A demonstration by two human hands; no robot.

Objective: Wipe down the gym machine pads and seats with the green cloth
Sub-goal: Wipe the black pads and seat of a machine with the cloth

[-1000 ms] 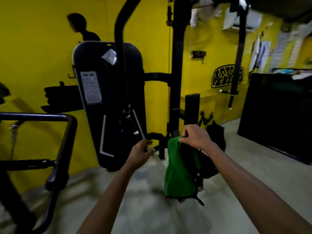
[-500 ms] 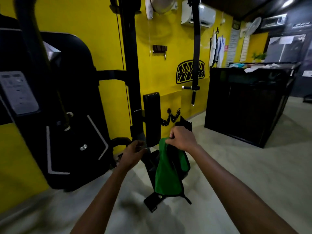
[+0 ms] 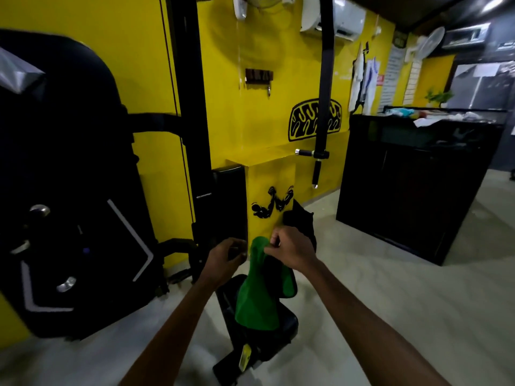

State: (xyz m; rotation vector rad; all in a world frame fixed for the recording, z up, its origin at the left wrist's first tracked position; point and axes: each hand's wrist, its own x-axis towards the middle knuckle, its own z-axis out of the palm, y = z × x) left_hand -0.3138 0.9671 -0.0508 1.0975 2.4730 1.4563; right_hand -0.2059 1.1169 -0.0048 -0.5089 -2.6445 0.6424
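Hanging from right hand [image 3: 292, 250] pinch, green cloth [image 3: 255, 296] drapes over seat [image 3: 287, 321]; left hand [image 3: 225, 256] beside.

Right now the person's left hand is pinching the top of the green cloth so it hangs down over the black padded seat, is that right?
Not quite: the head view shows the right hand pinching the top of the green cloth, which hangs over the black padded seat. The left hand is beside it, not on the cloth.

The room is dim; a ceiling lamp [image 3: 490, 3] glows at top right, black machines lose detail, edges bend and blur.
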